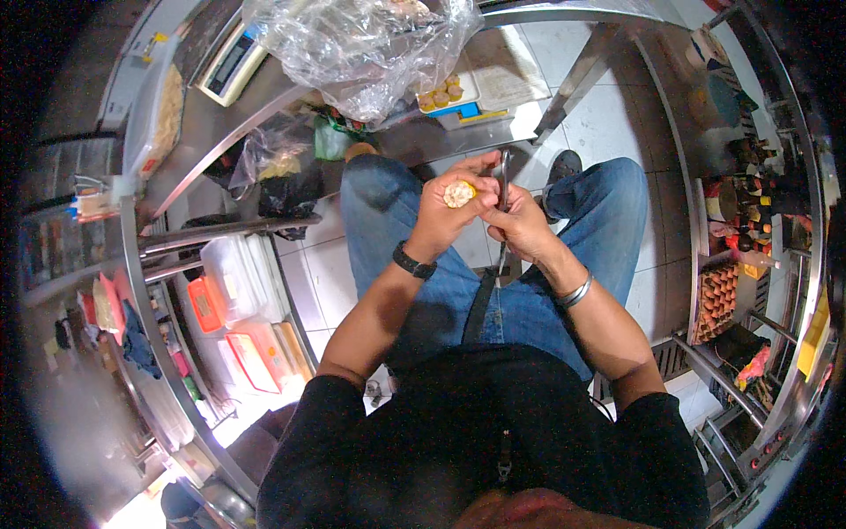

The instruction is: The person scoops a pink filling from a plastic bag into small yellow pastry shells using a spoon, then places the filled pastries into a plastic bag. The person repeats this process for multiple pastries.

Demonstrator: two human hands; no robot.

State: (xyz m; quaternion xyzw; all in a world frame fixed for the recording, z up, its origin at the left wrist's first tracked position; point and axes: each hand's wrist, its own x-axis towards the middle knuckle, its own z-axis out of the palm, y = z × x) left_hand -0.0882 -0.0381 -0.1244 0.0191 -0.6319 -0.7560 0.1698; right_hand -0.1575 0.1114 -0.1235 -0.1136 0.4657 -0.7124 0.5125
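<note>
My left hand (433, 208) holds a small dumpling in a yellow wrapper (459, 194), its pale, lumpy filling facing up at the open top. Close beside it, my right hand (525, 228) grips a slim metal utensil (505, 172). The utensil's exact kind is hard to tell, as the fingers cover its middle. Both hands are above my knees, with fingertips almost meeting. Ahead of them, several finished-looking yellow dumplings (441, 96) sit on a white tray (470, 92). A large clear plastic bag (370, 53) lies to the left of that tray.
A digital scale (231, 63) stands on the steel table at the upper left, near a clear plastic container (155, 119). Lidded plastic boxes (238, 278) are on the left below. Egg trays (717, 301) and bottles (750, 211) fill shelving on the right.
</note>
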